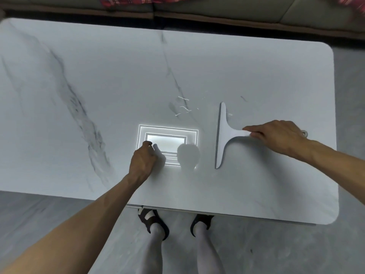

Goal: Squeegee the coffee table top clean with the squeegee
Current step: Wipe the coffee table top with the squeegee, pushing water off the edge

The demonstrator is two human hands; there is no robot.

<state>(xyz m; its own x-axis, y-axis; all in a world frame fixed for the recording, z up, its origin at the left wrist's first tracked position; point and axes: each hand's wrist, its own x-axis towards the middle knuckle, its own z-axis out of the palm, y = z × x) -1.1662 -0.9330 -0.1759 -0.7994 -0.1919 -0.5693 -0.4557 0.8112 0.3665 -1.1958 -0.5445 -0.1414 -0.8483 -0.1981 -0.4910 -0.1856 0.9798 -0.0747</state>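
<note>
A white T-shaped squeegee [223, 135] lies on the white marble coffee table top [98, 86], its long blade running near to far and its handle pointing right. My right hand [276, 135] is shut on the handle, index finger stretched along it toward the blade. My left hand [144, 161] rests on the table left of the squeegee, fingers curled with nothing in them. Several thin white scraps [184, 106] lie on the top just beyond and left of the blade's far end.
A bright rectangular reflection of a ceiling light [171, 135] shows on the glossy top between my hands. A sofa [197, 10] with a red plaid cloth stands beyond the far edge. My feet in dark sandals [152, 220] stand at the near edge on grey floor.
</note>
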